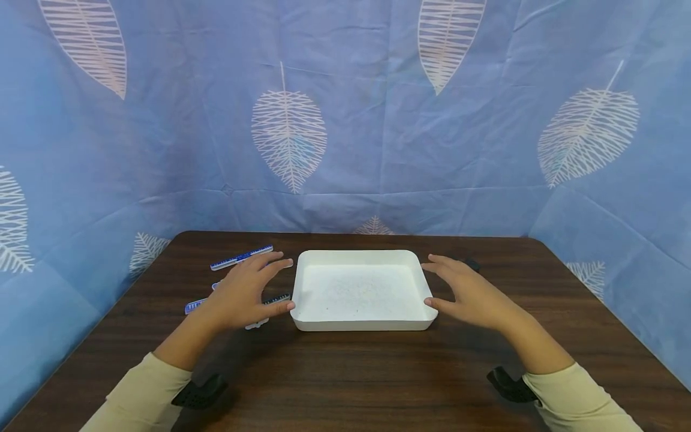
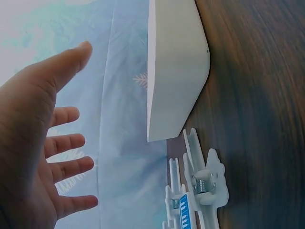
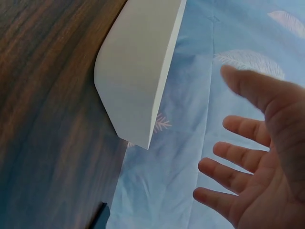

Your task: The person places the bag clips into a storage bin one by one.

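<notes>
The two hands are empty and wide, with thumbs and fingers spread: the left hand point(image 1: 243, 293) at centre left of the head view, the right hand point(image 1: 468, 293) at centre right. The white tray point(image 1: 363, 324) lies flat between them on the brown counter point(image 1: 351, 378), at the middle of the frame. In the head view both thumbs appear close to its ends; the wrist views show each hand apart from the tray wall.

Step in hand (judged): the hands are placed at opposite ends of the tray, with no grip established. Next move: a two-handed hold would call for closing inward evenly, fingers and thumbs meeting the end walls, with the tray kept level. Keep the left hand clear of the clips beside it.

Markings: a blue-and-white clip point(image 1: 241, 257) at left of centre carries a patterned strip. In the lower part of the left wrist view, a blue label point(image 2: 185, 210) with white marks lies beside a white spring clip point(image 2: 205, 183); the marks cannot be read. No brand or lettering is legible on the tray. A dark object point(image 1: 472, 264), partly hidden beyond the right hand, shows no readable writing.
</notes>
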The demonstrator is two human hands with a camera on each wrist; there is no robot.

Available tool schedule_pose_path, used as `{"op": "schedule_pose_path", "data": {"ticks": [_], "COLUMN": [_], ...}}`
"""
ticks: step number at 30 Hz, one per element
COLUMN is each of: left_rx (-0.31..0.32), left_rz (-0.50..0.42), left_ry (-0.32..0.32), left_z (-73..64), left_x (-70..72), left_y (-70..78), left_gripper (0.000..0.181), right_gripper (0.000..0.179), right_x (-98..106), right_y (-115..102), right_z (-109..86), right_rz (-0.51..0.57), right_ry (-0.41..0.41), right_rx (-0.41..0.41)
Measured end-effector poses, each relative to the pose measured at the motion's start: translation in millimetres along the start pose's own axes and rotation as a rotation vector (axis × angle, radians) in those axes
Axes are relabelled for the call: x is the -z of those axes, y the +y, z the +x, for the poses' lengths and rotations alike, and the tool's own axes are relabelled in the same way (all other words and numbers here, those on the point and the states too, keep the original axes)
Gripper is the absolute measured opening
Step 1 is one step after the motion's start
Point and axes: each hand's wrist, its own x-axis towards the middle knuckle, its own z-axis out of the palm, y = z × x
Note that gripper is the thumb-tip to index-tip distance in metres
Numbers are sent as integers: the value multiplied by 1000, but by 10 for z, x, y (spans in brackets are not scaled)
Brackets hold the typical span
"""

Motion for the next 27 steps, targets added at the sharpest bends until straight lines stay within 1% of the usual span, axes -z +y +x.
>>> {"op": "schedule_pose_path", "data": {"ticks": [4, 10, 14, 22, 27], "left_rx": [0, 13, 10, 53, 76], "left_rz": [-11, -25, -47, -52, -39], "left_ry": [7, 28, 41, 7, -7], "left_z": [26, 51, 46, 30, 12], "left_x": [-19, -23, -25, -49, -61], "left_y": [2, -6, -35, -89, -101], "left_gripper": [73, 64, 60, 60, 61], "right_gripper": [59, 53, 47, 46, 43], "right_x": [-35, -73, -102, -184, -237], "right_y": [26, 63, 82, 121, 135], "right_z": [8, 32, 61, 110, 134], "right_rz": [2, 50, 87, 107, 134], "right_ry": [38, 83, 110, 135, 157], "right_rx": [-18, -20, -39, -102, -167]}}
